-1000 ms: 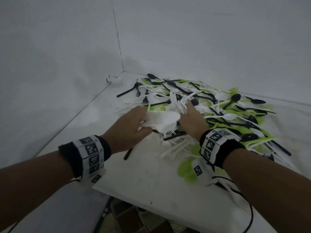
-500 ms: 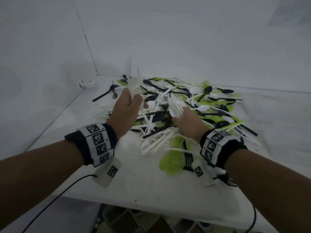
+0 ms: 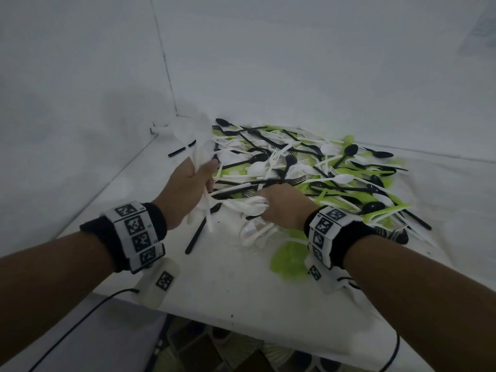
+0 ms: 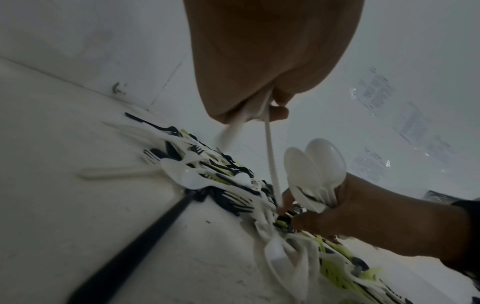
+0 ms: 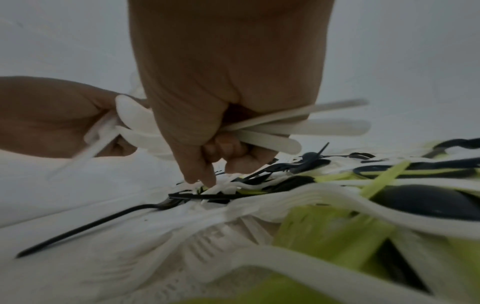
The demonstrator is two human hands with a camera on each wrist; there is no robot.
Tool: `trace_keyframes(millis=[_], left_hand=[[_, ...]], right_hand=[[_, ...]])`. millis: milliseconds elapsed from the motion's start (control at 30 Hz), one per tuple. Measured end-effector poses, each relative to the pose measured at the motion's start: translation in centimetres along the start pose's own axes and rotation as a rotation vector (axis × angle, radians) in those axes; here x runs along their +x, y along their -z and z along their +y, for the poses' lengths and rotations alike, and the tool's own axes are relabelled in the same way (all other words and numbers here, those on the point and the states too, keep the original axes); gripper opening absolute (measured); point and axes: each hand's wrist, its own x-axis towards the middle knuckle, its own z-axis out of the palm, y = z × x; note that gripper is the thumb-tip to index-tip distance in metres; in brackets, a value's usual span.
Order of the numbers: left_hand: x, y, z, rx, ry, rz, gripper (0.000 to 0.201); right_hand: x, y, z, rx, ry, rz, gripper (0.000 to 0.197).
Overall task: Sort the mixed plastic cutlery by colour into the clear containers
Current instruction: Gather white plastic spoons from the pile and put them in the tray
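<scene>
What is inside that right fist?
The right hand grips a bundle of white spoons: bowls stick out one side, flat handles the other. The count and the parts inside the fist are hidden by the fingers.

Motion is blurring the white bundle [image 3: 197, 146] rising at twelve o'clock from the left hand [image 3: 188, 189], so its pieces cannot be told apart. The right hand [image 3: 284, 208] is hiding the middles of its white spoons [image 5: 298, 125].

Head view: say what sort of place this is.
Probably a staged recording corner, not a kitchen: a white-covered table against bare white walls, a loose cutlery heap, and marker wristbands on both arms.
</scene>
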Motion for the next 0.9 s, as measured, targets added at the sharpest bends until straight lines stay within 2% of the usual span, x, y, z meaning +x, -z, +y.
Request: trace_keyframes(millis=[100, 200, 300, 433, 533, 667, 900], left_hand=[[-0.2, 0.9, -0.1, -0.043, -0.017, 0.030, 0.032], [-0.5, 1.1, -0.6, -0.060, -0.018, -0.015, 0.031], [-0.7, 0.9, -1.5, 0.080, -0.027, -0.028, 0.033], [-0.9, 0.3, -2.0, 0.118, -0.059, -0.098, 0.017], [-0.8, 0.0, -2.2, 0.143, -0.092, -0.139, 0.019], [-0.8, -0.5, -2.2, 0.127, -0.116, -0.163, 0.014], [-0.6, -1.2, -2.2, 0.104, -0.106, -0.175, 0.019]], right_hand=[[0.6, -0.3, -0.8, -0.100, 0.019, -0.069, 0.028], [1.1, -0.6, -1.0, -0.196, 0.034, -0.103, 0.029], [1.5, -0.6, -0.8, -0.283, 0.031, -0.094, 0.028], [1.7, -0.4, -0.3, -0.348, 0.047, -0.050, 0.028], [1.8, 0.0, 0.1, -0.320, 0.048, 0.016, 0.015], [1.9, 0.5, 0.9, -0.188, -0.002, 0.155, 0.033], [1.6, 1.1, 2.3, -0.128, -0.070, 0.270, 0.040]])
